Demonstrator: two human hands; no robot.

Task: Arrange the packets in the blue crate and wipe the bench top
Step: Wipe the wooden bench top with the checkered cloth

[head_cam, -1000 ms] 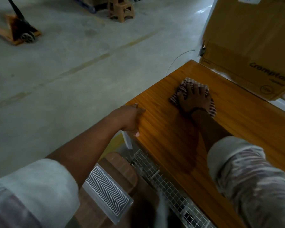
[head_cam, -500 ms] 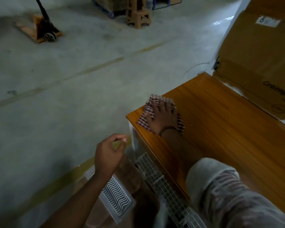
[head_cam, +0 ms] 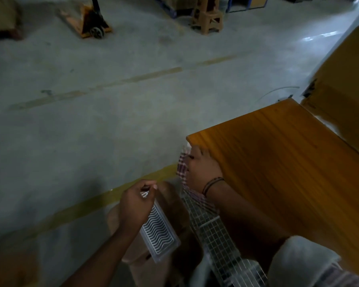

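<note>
A person stands at the corner of a wooden bench top [head_cam: 288, 162] in a dim warehouse. Their right hand [head_cam: 201, 168] is curled around a checked cloth [head_cam: 181, 168], bunching it against the bench's near side edge, just below the corner. The cloth hangs off the wood, its long axis running downward from the corner toward a wire mesh shelf [head_cam: 218, 235] underneath.

The left hand [head_cam: 134, 206] hovers with loosely curled fingers over the far end of a clear packet [head_cam: 160, 235] printed with wavy lines. I cannot tell whether it pinches the packet or only hangs above it. The packet lies flat on a brown box [head_cam: 175, 208] beside the bench, its long axis pointing away from the person. No blue crate is in view.

The step looks like wiping the edge. It would go best with the cloth spread flat under the palm and drawn along the grain.
</note>
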